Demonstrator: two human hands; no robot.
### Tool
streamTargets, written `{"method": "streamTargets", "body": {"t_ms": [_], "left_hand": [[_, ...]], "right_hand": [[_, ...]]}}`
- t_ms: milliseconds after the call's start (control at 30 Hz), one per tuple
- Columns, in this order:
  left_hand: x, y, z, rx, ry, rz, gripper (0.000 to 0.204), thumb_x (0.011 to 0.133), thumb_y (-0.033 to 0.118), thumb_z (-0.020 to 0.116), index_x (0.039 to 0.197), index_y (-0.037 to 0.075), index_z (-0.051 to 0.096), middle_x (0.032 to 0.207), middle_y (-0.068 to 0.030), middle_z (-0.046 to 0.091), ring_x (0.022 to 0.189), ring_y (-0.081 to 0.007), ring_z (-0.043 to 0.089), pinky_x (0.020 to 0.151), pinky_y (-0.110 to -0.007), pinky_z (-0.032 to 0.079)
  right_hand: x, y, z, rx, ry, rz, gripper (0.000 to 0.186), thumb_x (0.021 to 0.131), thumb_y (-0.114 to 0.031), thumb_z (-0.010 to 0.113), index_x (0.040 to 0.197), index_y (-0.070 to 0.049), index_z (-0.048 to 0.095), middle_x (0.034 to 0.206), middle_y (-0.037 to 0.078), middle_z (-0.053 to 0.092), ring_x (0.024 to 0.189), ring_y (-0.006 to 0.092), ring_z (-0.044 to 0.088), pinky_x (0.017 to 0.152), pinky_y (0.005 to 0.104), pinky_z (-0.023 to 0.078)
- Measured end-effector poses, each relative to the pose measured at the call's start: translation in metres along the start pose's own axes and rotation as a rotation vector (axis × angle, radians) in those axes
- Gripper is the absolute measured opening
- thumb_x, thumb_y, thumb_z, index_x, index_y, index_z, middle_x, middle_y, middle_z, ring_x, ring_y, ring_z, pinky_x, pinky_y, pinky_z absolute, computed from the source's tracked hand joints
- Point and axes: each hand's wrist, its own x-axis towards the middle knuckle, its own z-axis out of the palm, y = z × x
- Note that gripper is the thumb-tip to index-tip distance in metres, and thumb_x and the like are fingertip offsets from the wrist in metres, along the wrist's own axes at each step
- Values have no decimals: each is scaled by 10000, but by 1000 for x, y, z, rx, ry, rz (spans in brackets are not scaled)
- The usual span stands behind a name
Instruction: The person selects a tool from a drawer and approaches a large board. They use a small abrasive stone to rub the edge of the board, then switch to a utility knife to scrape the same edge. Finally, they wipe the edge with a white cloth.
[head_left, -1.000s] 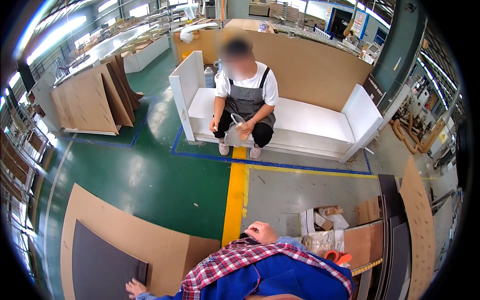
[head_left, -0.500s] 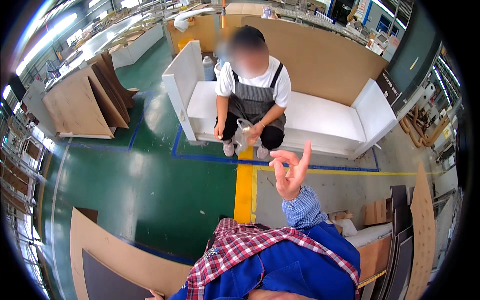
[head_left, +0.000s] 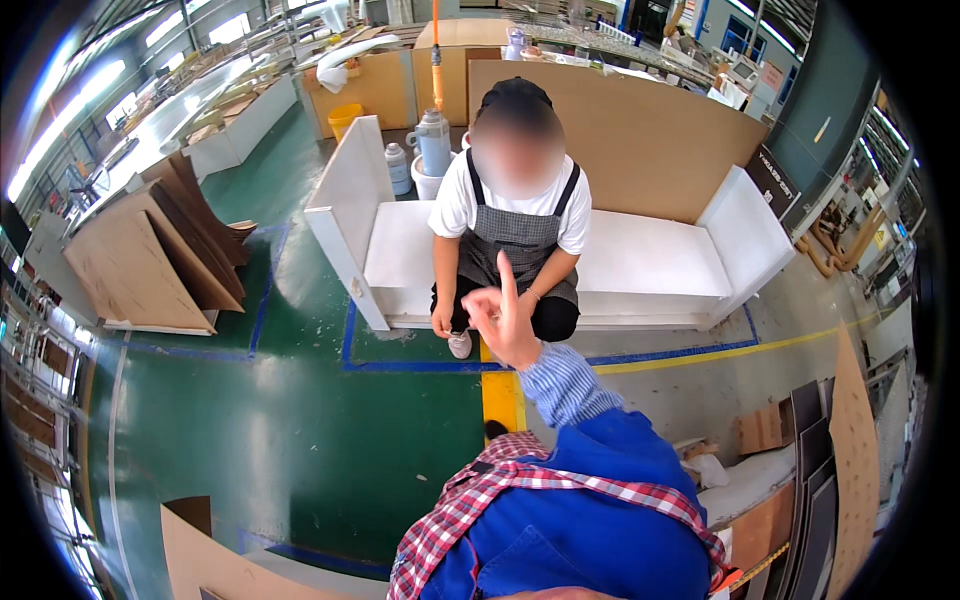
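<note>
Right hand: the right hand [head_left: 505, 325] is raised in front of the chest, its striped sleeve [head_left: 563, 385] rising from the lower middle of the view. One finger is stretched straight up; the others are curled in loosely. Nothing is held in it.
Finger axis: the long axis of the stretched finger runs upright, its tip pointed at the seated person [head_left: 512, 215] across the floor.
Left hand: not seen; whether anything is gripped by it cannot be told.
Nearest thing: the seated person's knees and hands are overlapped by the raised hand in the view, though the two are apart in depth.
Seated person: perched on the front edge of the white bench [head_left: 650, 265], an apron worn over a white shirt, one hand hung down beside a shoe.
Bench: a long white panel piece with upright ends, its long axis run left to right, set inside a blue floor line [head_left: 420, 365].
Floor: green, with a yellow stripe [head_left: 500, 398] run from the bench's front edge toward the wearer.
Left side: brown boards [head_left: 150, 265] are leaned together near the left rim.
Behind the bench: a large brown panel [head_left: 640, 140] is stood upright, and flasks [head_left: 432, 140] are placed beside the bench's left end.
</note>
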Motion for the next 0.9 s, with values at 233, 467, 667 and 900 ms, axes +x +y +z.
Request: {"method": "streamTargets", "body": {"t_ms": [233,467,667,900], "left_hand": [[14,63,8,-56,-76,73,443,879,465,471,742,48,530,740,-146,520,680,-278,508,627,-400,408],[-6,93,10,-178,-114,34,451,890,396,492,598,57,540,584,-114,540,529,-263,530,526,-387,416],[-101,76,10,-705,-84,-455,517,896,356,490,484,49,550,503,-119,559,468,-264,561,483,-405,412],[-197,176,49,-745,-364,-956,400,829,421,601,857,35,702,805,-186,685,785,-302,671,703,-384,502]], "right_hand": [[129,18,26,56,67,-301,664,866,-66,586,1424,26,238,887,73,667,692,109,623,613,229,483],[382,124,50,-202,456,-324,466,715,-192,691,1106,-8,519,1023,179,557,881,295,552,772,409,466],[466,248,94,-714,-261,-265,198,856,-183,618,971,-23,610,814,97,612,725,219,577,671,354,475],[75,525,208,374,-2211,547,180,936,-160,558,1019,-18,630,836,71,617,793,177,586,738,309,459]]}}
